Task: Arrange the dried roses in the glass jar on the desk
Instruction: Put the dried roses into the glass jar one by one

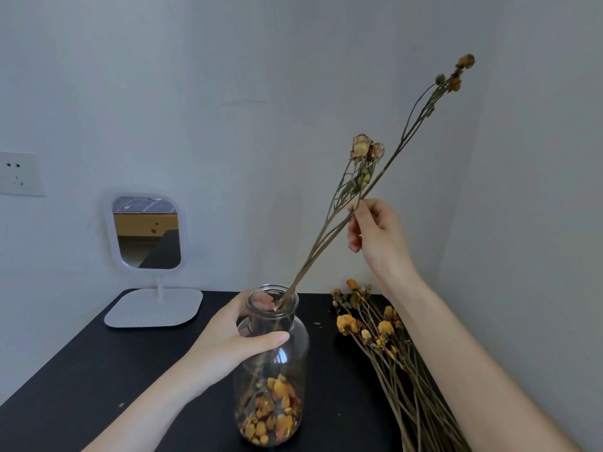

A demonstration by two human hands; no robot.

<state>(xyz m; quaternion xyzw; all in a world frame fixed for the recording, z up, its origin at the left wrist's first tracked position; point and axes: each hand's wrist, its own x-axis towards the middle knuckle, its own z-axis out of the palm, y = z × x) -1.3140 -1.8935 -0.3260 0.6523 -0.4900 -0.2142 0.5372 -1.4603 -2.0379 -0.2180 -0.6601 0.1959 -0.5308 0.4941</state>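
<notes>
Two rose stems [360, 181] in right hand [375, 233], ends inside glass jar [295, 350]

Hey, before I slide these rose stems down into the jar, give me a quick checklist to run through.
1. Jar steadied: left hand grips the glass jar at its neck, jar upright on the desk. Ok.
2. Grip on rose stems: right hand pinches them partway up. Ok.
3. Their cut ends inside the jar's mouth. Ok.
4. Stems seated at the bottom: ends only at the neck, leaning right. Not ok.
5. Room inside: only loose petals at the bottom. Ok.
6. Stems sturdy enough to push: cannot tell.
</notes>
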